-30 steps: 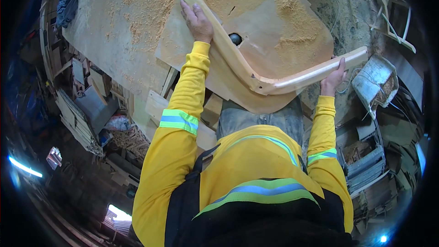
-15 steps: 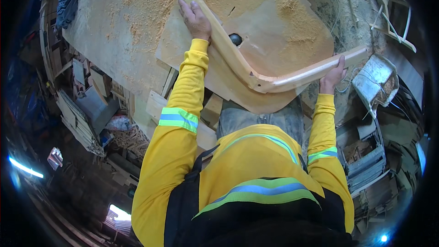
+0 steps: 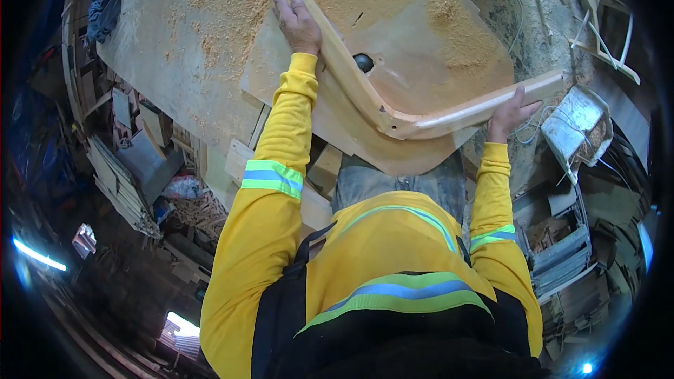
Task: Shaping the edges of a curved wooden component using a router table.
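Observation:
A long bent piece of pale wood [image 3: 404, 126], curved like an elbow with small holes near the bend, lies over a sawdust-covered board [image 3: 421, 88]. My left hand [image 3: 298, 27] is at its upper left arm, with the thumb on the wood and the fingers along the outer side. At the right arm of the piece, my right hand [image 3: 509, 114] touches the near edge from below. Its visible digits are stretched apart, one against the wood and another pointing right. Part of that hand's grip is hard to make out.
A round dark knob [image 3: 363, 62] shows through a hole in the board. Orange shavings [image 3: 232, 0] cover the worktop [image 3: 168, 63]. To the right are a white container [image 3: 576, 123] with shavings and a wooden frame [image 3: 600, 21]. Stacked scrap wood [image 3: 123, 182] stands at left.
My right hand has shifted slightly left along the wood, and its digits are spread wider. The left hand and the bent piece have moved up only slightly.

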{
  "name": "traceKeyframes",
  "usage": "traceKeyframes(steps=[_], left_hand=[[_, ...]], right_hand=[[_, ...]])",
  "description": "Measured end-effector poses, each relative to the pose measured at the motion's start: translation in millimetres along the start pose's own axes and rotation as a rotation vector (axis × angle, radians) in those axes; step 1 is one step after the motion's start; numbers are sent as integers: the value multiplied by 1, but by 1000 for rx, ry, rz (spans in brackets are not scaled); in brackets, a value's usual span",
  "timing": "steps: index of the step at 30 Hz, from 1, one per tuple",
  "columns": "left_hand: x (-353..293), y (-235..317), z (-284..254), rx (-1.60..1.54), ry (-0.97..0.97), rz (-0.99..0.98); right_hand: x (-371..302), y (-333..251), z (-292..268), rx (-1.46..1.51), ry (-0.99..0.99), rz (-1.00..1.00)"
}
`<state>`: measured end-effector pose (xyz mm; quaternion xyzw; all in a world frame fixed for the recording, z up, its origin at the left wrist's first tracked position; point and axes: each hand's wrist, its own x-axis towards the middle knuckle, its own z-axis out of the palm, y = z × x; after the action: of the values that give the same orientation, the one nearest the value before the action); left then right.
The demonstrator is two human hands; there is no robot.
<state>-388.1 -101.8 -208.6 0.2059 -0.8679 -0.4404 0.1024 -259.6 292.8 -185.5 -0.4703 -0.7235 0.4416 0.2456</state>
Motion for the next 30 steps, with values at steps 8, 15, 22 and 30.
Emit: traceKeyframes(steps=[8, 15, 22, 30], left_hand=[[5, 0, 3, -29, 29, 2], [4, -1, 7, -74, 90, 71], [10, -5, -3, 69, 129, 107], [-12, 3, 0, 120, 98, 147]], right_hand=[[-2, -10, -12, -355, -206, -796], [-29, -23, -38, -326, -1185, -1424], [-33, -30, -33, -257, -1188, -1502], [-33, -17, -39, -258, -1283, -1489]])
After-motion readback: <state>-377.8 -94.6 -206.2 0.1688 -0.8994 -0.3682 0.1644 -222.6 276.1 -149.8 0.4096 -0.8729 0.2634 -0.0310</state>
